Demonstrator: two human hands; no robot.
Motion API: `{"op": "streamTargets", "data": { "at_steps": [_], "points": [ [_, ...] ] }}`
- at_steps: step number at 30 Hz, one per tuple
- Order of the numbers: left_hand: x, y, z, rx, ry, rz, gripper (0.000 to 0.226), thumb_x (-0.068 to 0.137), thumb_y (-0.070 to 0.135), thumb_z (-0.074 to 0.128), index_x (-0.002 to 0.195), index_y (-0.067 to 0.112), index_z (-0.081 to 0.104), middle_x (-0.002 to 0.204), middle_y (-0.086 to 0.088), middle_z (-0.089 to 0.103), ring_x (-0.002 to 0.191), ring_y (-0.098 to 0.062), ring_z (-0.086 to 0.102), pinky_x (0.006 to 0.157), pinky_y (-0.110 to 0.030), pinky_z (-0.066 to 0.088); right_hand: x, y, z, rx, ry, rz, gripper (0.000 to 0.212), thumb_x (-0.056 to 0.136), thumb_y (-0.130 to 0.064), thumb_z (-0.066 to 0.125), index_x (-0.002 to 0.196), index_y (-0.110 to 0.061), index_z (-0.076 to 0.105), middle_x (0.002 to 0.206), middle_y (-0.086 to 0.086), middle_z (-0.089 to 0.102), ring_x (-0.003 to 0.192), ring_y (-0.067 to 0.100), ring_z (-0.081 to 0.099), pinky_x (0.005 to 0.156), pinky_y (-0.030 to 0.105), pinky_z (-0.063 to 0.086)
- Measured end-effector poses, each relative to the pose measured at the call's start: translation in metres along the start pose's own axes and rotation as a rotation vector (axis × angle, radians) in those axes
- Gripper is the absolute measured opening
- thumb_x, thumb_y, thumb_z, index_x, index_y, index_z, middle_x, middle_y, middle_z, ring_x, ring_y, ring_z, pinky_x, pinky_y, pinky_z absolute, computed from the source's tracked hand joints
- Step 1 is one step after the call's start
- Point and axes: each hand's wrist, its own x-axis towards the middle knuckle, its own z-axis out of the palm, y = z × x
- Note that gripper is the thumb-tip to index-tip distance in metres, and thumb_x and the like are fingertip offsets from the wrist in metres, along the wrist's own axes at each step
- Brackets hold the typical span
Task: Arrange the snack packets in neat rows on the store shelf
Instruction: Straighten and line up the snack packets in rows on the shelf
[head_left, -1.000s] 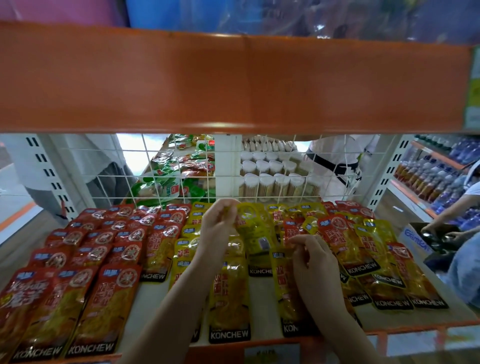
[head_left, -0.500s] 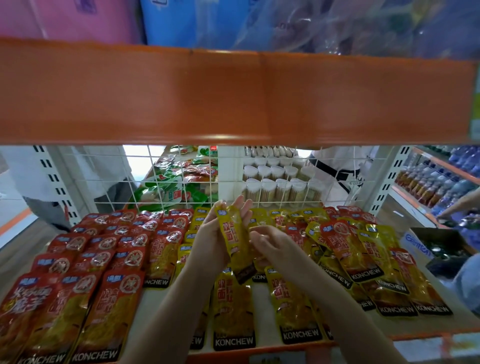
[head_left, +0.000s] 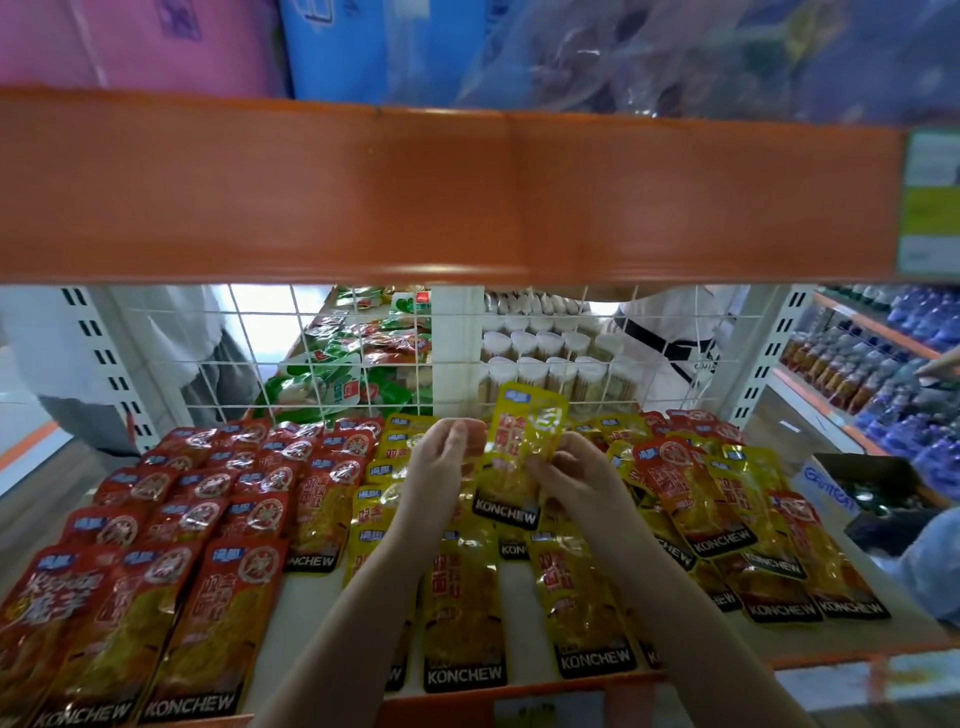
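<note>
**Yellow packet held up over the shelf**

The right hand (head_left: 574, 480) pinches a yellow packet (head_left: 522, 452) between curled fingers (head_left: 540, 475) and thumb, gripping its lower right part. The packet stands nearly upright above the shelf (head_left: 311, 603), its black band with white letters at the bottom. At 9 o'clock from the packet, the left hand (head_left: 441, 467) has its fingers curled close to the packet's left edge; whether they touch or grip it cannot be told.

Below the hands, at 6 o'clock, more yellow packets (head_left: 465, 608) lie flat on the shelf in overlapping rows. At 8 o'clock, red packets (head_left: 197, 519) lie in neat overlapping rows. At 3 o'clock, mixed red and yellow packets (head_left: 727, 509) lie in a looser overlapping spread. At 12 o'clock a white wire grid (head_left: 363, 353) backs the shelf, and above it runs an orange shelf edge (head_left: 467, 192).
</note>
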Motion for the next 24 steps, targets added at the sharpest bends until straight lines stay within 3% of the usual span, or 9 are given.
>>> {"op": "streamTargets", "data": {
  "at_steps": [2, 4, 6, 8, 9, 12, 15, 19, 24],
  "points": [
    [-0.002, -0.005, 0.002, 0.339, -0.013, 0.161, 0.021, 0.097, 0.007, 0.044, 0.093, 0.013, 0.063, 0.085, 0.004, 0.063, 0.078, -0.01, 0.059, 0.064, -0.01, 0.045, 0.007, 0.001, -0.005, -0.054, 0.137, -0.035, 0.016, 0.094, -0.018, 0.055, 0.085, -0.005, 0.054, 0.063, 0.001, 0.057, 0.052, 0.008, 0.052, 0.049, 0.018, 0.042],
    [-0.004, -0.011, 0.003, 0.545, -0.108, 0.231, 0.018, 0.095, 0.01, 0.048, 0.097, 0.016, 0.065, 0.088, 0.007, 0.063, 0.077, -0.005, 0.058, 0.066, -0.012, 0.046, 0.013, 0.004, -0.009, -0.102, 0.245, -0.07, 0.018, 0.095, -0.021, 0.054, 0.083, -0.007, 0.055, 0.061, 0.001, 0.051, 0.048, 0.006, 0.044, 0.046, 0.016, 0.037],
    [-0.006, -0.017, 0.004, 0.682, -0.17, 0.281, 0.017, 0.094, 0.014, 0.051, 0.1, 0.019, 0.067, 0.095, 0.008, 0.066, 0.088, -0.006, 0.06, 0.077, -0.021, 0.05, 0.016, 0.01, -0.01, -0.178, 0.33, -0.11, 0.012, 0.095, -0.02, 0.054, 0.085, -0.013, 0.055, 0.067, -0.002, 0.054, 0.054, 0.005, 0.047, 0.048, 0.011, 0.036],
    [-0.007, -0.021, 0.003, 0.797, -0.202, 0.343, 0.017, 0.094, 0.017, 0.051, 0.101, 0.019, 0.067, 0.101, 0.007, 0.066, 0.096, -0.008, 0.059, 0.086, -0.024, 0.046, 0.016, 0.016, -0.009, -0.229, 0.378, -0.114, 0.006, 0.094, -0.019, 0.054, 0.099, -0.014, 0.055, 0.079, -0.007, 0.057, 0.068, 0.004, 0.053, 0.055, 0.009, 0.039],
    [-0.008, -0.021, 0.003, 0.848, -0.216, 0.357, 0.019, 0.095, 0.02, 0.05, 0.104, 0.019, 0.066, 0.104, 0.007, 0.065, 0.099, -0.008, 0.057, 0.089, -0.025, 0.043, 0.015, 0.018, -0.008, -0.236, 0.383, -0.103, 0.014, 0.094, -0.02, 0.054, 0.108, -0.017, 0.053, 0.086, -0.011, 0.057, 0.075, 0.001, 0.054, 0.06, 0.01, 0.042],
    [-0.009, -0.023, 0.003, 0.919, -0.216, 0.405, 0.022, 0.097, 0.023, 0.045, 0.109, 0.018, 0.063, 0.109, 0.005, 0.063, 0.105, -0.01, 0.053, 0.093, -0.026, 0.038, 0.015, 0.022, -0.008, -0.249, 0.361, -0.051, 0.043, 0.093, -0.023, 0.056, 0.133, -0.021, 0.04, 0.102, -0.006, 0.058, 0.088, 0.006, 0.058, 0.07, 0.026, 0.052],
    [-0.009, -0.023, 0.005, 0.917, -0.162, 0.448, 0.023, 0.097, 0.021, 0.045, 0.111, 0.015, 0.062, 0.108, 0.002, 0.064, 0.104, -0.014, 0.055, 0.091, -0.028, 0.042, 0.016, 0.023, -0.005, -0.251, 0.296, -0.031, 0.057, 0.092, -0.019, 0.057, 0.141, -0.022, 0.029, 0.099, -0.002, 0.06, 0.082, 0.008, 0.063, 0.061, 0.022, 0.053],
    [-0.007, -0.023, 0.005, 0.919, -0.117, 0.441, 0.022, 0.096, 0.018, 0.044, 0.111, 0.017, 0.061, 0.107, 0.003, 0.063, 0.103, -0.014, 0.054, 0.088, -0.027, 0.041, 0.016, 0.027, -0.005, -0.362, 0.241, -0.065, 0.063, 0.091, -0.011, 0.058, 0.144, -0.022, 0.027, 0.09, -0.009, 0.061, 0.074, 0.002, 0.062, 0.058, 0.018, 0.052],
    [-0.007, -0.023, 0.004, 0.945, -0.131, 0.422, 0.025, 0.096, 0.018, 0.044, 0.117, 0.018, 0.058, 0.115, 0.005, 0.06, 0.109, -0.012, 0.051, 0.092, -0.025, 0.038, 0.017, 0.031, -0.005, -0.452, 0.152, -0.042, 0.06, 0.091, -0.017, 0.059, 0.144, -0.018, 0.03, 0.104, -0.006, 0.061, 0.094, 0.008, 0.061, 0.073, 0.019, 0.054]
  ]
}}
